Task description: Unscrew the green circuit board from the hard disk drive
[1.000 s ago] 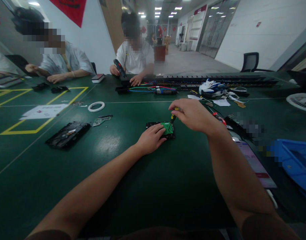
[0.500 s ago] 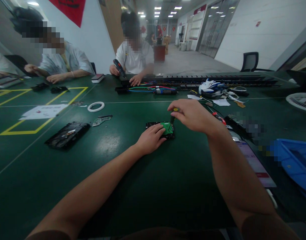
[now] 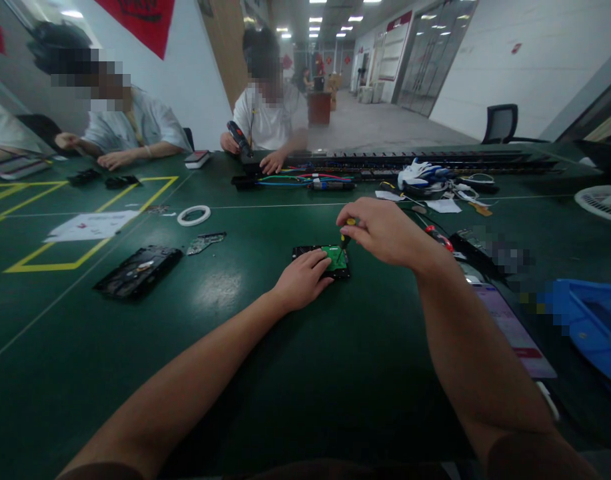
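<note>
A black hard drive (image 3: 341,273) with a green circuit board (image 3: 339,256) lies flat on the table in front of me. My left hand (image 3: 305,277) holds it down, fingers over its top and thumb along the near edge; part of the drive is hidden beneath. Above the drive's right side, my right hand (image 3: 378,230) pinches a screwdriver (image 3: 345,238) with a dark and yellow handle. Its shaft points down to the board, though the tip is too small to make out clearly.
Left lie a black casing (image 3: 138,270), a loose circuit board (image 3: 205,243) and a white ring (image 3: 194,215). On the right are a red-handled tool (image 3: 439,238), a phone-like screen (image 3: 515,330) and a blue bin (image 3: 592,327). Co-workers sit opposite, one holding a power driver (image 3: 239,138).
The whole view has shifted slightly. Both hands keep their places on the hard drive and the screwdriver, whose handle shows a little more now.
</note>
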The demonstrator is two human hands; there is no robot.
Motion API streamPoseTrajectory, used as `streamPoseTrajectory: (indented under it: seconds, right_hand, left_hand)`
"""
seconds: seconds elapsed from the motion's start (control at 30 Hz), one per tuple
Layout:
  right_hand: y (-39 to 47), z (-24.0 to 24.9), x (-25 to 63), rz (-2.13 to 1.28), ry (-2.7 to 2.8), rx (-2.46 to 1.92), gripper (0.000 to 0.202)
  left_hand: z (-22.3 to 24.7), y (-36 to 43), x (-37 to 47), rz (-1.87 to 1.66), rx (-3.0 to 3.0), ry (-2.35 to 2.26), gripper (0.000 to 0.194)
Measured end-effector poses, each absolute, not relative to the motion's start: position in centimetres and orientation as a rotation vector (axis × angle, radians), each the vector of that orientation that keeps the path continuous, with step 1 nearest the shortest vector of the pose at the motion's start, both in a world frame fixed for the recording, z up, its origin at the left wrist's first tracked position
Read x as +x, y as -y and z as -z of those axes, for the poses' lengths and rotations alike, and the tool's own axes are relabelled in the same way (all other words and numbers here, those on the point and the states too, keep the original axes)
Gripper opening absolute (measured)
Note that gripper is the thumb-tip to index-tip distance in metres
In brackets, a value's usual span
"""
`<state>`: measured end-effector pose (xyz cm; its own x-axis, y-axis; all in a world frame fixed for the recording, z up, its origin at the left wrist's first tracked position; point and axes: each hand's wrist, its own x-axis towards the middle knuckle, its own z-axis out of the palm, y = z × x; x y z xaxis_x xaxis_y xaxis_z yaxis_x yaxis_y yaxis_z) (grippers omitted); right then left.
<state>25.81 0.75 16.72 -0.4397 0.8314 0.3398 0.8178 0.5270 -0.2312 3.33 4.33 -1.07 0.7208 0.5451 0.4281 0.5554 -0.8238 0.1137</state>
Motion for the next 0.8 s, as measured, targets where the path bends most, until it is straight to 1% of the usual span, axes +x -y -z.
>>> streamPoseTrajectory:
  seconds: [0.1,0.23,0.4,0.57,0.8]
  right_hand:
    - [-0.70,-16.65,25.92,-0.055,2.333,-1.367,0.019]
    - [-0.62,-16.69,25.95,-0.044,2.363,-1.318,0.014]
    - [-0.79,-16.63,26.01,-0.033,2.395,-1.312,0.013]
    - [-0.81,-16.59,26.11,-0.057,2.364,-1.337,0.022]
    - [-0.58,-16.83,25.91,-0.036,2.378,-1.367,0.022]
  left_hand:
    - [1.12,-4.43,3.29,0.709,-2.901,0.923,0.044]
    - [1.00,-4.40,3.25,0.725,-2.920,0.919,0.043]
    - [0.77,-4.22,3.29,0.713,-2.903,0.934,0.043]
    - [0.85,-4.28,3.38,0.693,-2.904,0.927,0.044]
    - [0.87,-4.27,3.37,0.709,-2.911,0.940,0.043]
